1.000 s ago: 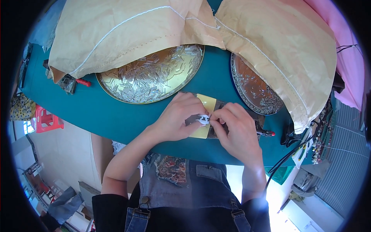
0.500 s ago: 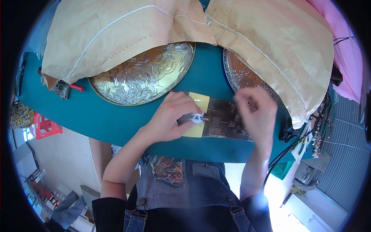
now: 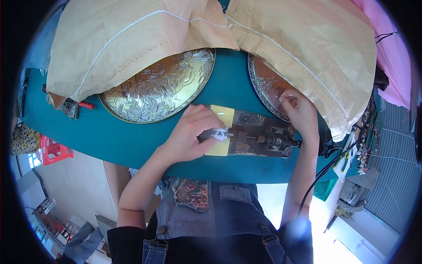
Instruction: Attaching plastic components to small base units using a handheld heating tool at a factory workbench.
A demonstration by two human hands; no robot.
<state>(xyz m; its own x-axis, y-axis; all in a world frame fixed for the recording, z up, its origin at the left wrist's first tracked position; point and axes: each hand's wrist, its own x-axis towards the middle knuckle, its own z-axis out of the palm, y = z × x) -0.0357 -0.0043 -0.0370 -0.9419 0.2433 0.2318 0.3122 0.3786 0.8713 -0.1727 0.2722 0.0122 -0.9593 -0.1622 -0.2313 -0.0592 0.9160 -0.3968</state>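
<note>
My left hand is closed around a small white plastic piece, whose end meets a thin metal rod of the dark metal fixture. Yellow tape covers the fixture's left part, beside my fingers. Above the right round tray, my right hand has thumb and fingertips pinched together; whatever is between them is too small to make out. Small shiny bits lie scattered in that tray. The left gold tray holds many short, clear or silvery tubes.
Large brown paper sheets with white string overhang both trays. Black cables run from the fixture's right end past my right arm. Yellow-handled pliers lie at the table's right edge. A red stool stands at the left.
My right hand has moved up and right from the fixture to the right tray, uncovering the fixture's right end. My left hand keeps its grip on the white piece.
</note>
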